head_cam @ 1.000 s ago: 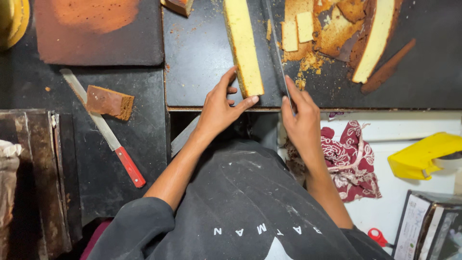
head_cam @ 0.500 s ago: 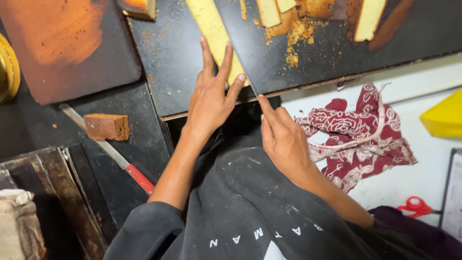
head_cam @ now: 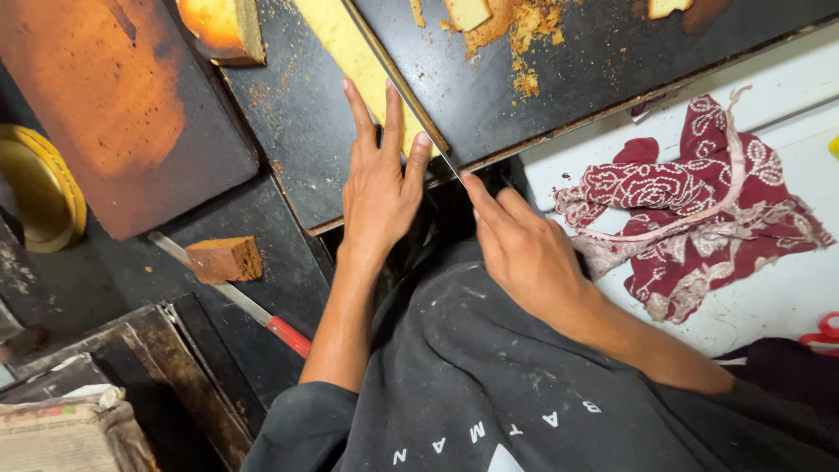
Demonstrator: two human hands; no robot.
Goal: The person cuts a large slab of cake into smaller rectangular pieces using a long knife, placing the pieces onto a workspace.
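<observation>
A long yellow cake strip point(head_cam: 345, 52) lies on a black tray point(head_cam: 288, 131). My left hand point(head_cam: 380, 188) rests flat on the strip's near end, fingers spread. A long thin knife blade point(head_cam: 398, 83) runs along the strip's right side. My right hand point(head_cam: 524, 249) closes around the blade's near end at the tray's edge; the handle is hidden in it. My dark sleeves and shirt fill the bottom of the view.
A red-handled knife point(head_cam: 288, 335) and a brown cake block point(head_cam: 225, 259) lie at the left. A brown-stained board point(head_cam: 105, 96), yellow plates point(head_cam: 39, 188), a cake chunk point(head_cam: 223, 26) and crumbs point(head_cam: 516, 35) surround the tray. A red patterned cloth point(head_cam: 690, 210) and red scissors point(head_cam: 821, 332) lie on the white surface at the right.
My left hand slid up flat onto the cake strip. My right hand dropped away from the tray, then came back to the near end of the blade. The view tilted.
</observation>
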